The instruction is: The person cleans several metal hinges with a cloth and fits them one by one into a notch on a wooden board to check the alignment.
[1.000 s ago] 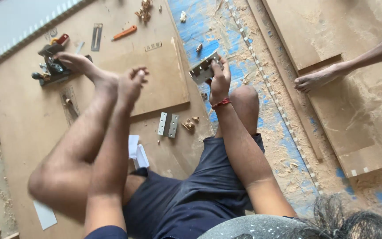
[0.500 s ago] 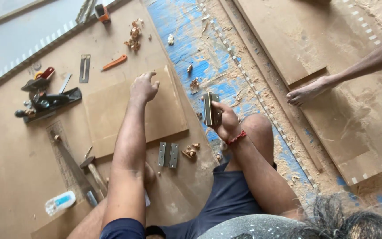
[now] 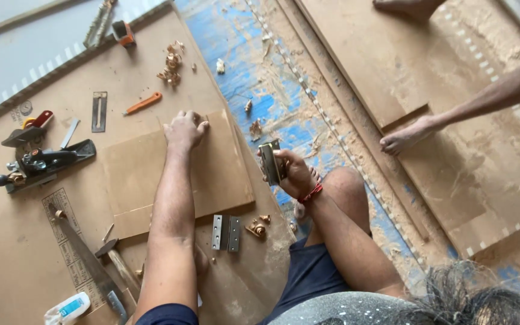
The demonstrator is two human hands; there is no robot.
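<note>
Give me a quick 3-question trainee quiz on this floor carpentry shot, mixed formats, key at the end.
1. True or false: the left hand rests on the flat wooden board.
2. What does the right hand hold? A) an orange-handled tool B) a small metal hinge C) a glue bottle
3. Fill in: the folded metal hinge on the floor lies just off the board's ____ edge, beside the left forearm.

Key
1. True: the palm is down near the board's far edge.
2. B: the small metal hinge is held upright off the board's right edge.
3. near
</note>
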